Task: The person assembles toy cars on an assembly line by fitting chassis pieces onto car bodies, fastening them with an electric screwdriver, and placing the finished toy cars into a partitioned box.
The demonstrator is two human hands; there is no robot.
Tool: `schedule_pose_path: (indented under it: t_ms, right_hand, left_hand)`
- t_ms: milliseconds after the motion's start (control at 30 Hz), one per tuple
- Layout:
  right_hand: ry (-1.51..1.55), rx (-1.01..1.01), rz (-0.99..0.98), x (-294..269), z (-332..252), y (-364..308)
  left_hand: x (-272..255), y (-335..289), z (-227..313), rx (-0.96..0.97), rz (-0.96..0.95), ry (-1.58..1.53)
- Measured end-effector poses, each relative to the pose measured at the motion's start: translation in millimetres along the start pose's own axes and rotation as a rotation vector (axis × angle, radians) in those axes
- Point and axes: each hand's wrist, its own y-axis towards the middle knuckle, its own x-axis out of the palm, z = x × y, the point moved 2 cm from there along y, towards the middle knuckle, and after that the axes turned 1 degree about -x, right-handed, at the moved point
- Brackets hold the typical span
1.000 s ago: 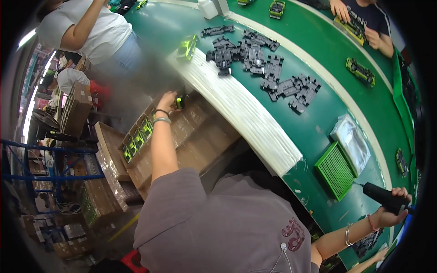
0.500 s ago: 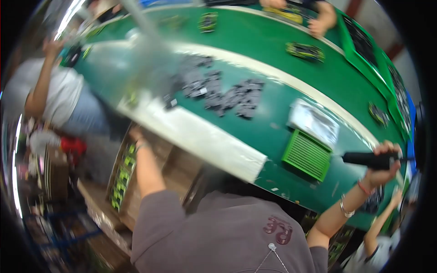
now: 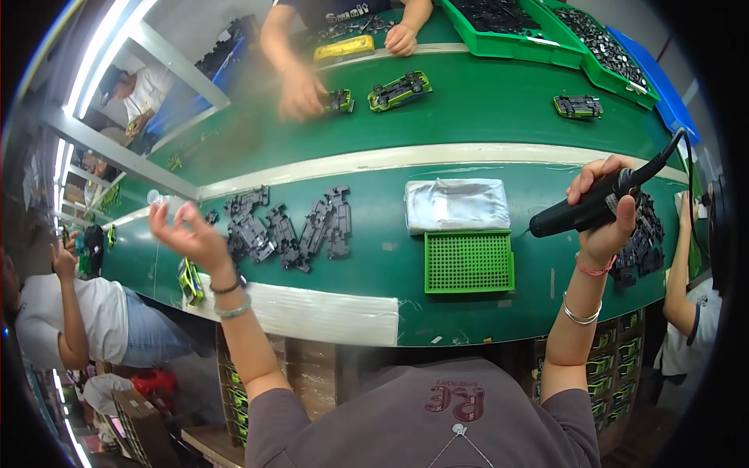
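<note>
My left hand [image 3: 189,238] is raised above the bench's left part with its palm up and its fingers apart, holding nothing. Just below it, a green and black toy car [image 3: 189,282] stands by the bench's near edge. To its right lies a loose pile of black plastic toy-car chassis parts [image 3: 285,234]. My right hand [image 3: 605,207] grips a black electric screwdriver [image 3: 569,214], whose tip points left over the bench. Near that tip is a green perforated tray [image 3: 470,263], with a silvery-white plastic-wrapped packet [image 3: 456,206] behind it.
Across a green belt [image 3: 499,117], a co-worker's blurred hand [image 3: 303,92] touches a toy car [image 3: 339,101]. Other upturned cars [image 3: 399,90] lie there. Green bins [image 3: 521,47] hold small parts. More black parts [image 3: 644,238] lie at right. Boxes of green cars [image 3: 616,359] stand below the bench.
My left hand has come up from the cardboard box below the bench to above its surface. The view has turned. My right hand still holds the screwdriver.
</note>
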Motion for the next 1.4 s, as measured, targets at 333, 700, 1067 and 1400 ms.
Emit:
schedule_pose_path:
  t_ms: [333, 700, 1067, 1400]
  right_hand:
    - [-0.059, 0.011, -0.017, -6.1, -0.1, 0.2]
    - [-0.067, -0.044, 0.083, -8.5, -1.4, 1.8]
    - [-0.079, -0.046, 0.061, -11.0, -1.0, 2.5]
    - [-0.034, -0.038, 0.05, -16.4, 2.2, 5.5]
  left_hand:
    - [177.7, -25.6, 0.7, 0.309, -0.869, 0.018]
    - [306.0, -25.4, -61.0, 0.246, -1.525, 0.656]
    - [249.2, -7.0, 4.7, 0.268, -1.501, 0.337]
    - [180.9, -46.7, 145.4, 0.547, -1.498, -0.126]
